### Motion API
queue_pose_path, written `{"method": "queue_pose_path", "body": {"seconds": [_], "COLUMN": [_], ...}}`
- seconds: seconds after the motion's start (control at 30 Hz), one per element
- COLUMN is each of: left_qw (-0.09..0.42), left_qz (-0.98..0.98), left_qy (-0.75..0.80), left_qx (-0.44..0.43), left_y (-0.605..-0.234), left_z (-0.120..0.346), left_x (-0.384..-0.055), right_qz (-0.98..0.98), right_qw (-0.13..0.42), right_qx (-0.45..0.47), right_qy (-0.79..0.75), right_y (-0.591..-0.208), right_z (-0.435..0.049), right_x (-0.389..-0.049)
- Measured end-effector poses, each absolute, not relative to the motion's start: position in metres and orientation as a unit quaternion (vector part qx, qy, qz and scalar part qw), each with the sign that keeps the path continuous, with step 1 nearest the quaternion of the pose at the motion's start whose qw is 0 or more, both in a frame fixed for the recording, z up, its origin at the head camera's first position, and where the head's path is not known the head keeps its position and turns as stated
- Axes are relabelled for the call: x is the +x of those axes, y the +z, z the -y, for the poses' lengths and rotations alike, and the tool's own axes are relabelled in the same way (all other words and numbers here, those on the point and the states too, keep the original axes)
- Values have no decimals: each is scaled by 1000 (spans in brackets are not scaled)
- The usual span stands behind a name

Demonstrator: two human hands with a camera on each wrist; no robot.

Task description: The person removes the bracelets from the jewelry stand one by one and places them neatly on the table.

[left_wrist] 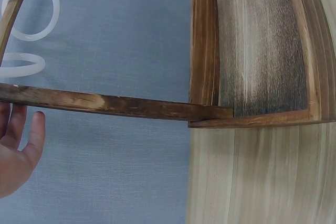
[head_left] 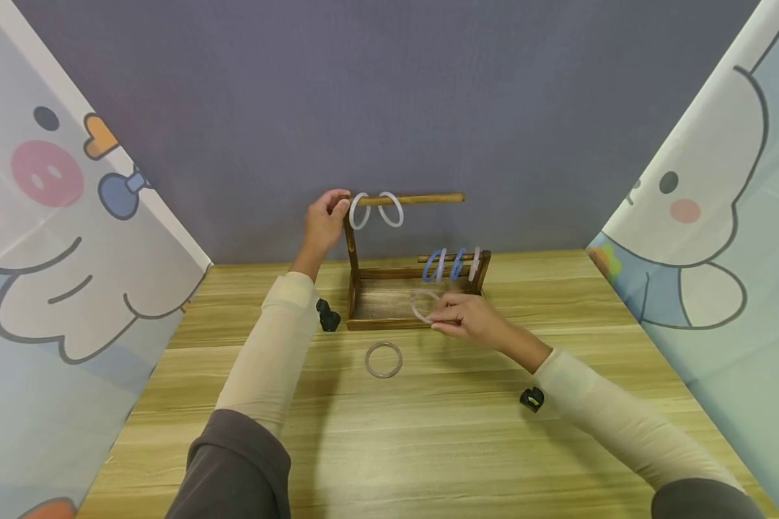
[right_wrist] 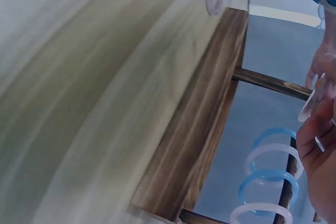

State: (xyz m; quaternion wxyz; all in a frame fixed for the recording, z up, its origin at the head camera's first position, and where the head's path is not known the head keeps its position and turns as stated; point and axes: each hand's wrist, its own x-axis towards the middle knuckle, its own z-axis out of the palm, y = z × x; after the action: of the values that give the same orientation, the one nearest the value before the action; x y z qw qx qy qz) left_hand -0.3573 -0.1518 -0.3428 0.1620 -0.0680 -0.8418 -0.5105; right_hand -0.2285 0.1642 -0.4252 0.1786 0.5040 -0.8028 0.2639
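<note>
My left hand (head_left: 324, 220) grips the top of the tall post at the left end of a dark wooden stand (head_left: 389, 324). On its upper bar (head_left: 431, 198) hang two white bangles (head_left: 399, 210), one close to that hand. Between thumb and fingers, my right hand (head_left: 470, 319) pinches a pale translucent bangle (head_left: 412, 306) over the stand's tray. Several blue and lilac bangles (head_left: 456, 268) hang on the short lower bar, just behind the right hand. Another bangle, greyish lilac (head_left: 366, 360), lies flat on the table in front of the stand.
The wood-grain table (head_left: 428, 447) runs back to a grey wall (head_left: 389, 101). Cartoon-printed panels (head_left: 681, 288) rise along both sides. Small black devices show beside the forearms, one by the left sleeve (head_left: 328, 317) and one by the right (head_left: 532, 398).
</note>
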Motion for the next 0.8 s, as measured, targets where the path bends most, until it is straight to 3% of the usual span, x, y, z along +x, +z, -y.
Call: {"method": "queue_pose_path", "body": {"seconds": [0.5,0.8], "left_qw": [165,167], "left_qz": [837,834], "left_qy": [-518,-521], "left_qx": [-67,-64], "left_y": [-344,-343], "left_z": [152,151], "left_x": [-358,-357], "right_qz": [792,805], "right_qw": [167,121], "right_qx": [558,561], "right_qy": [180,152], "right_y": [-457,-471], "right_z": [-160,-160], "right_x": [-220,-213]}}
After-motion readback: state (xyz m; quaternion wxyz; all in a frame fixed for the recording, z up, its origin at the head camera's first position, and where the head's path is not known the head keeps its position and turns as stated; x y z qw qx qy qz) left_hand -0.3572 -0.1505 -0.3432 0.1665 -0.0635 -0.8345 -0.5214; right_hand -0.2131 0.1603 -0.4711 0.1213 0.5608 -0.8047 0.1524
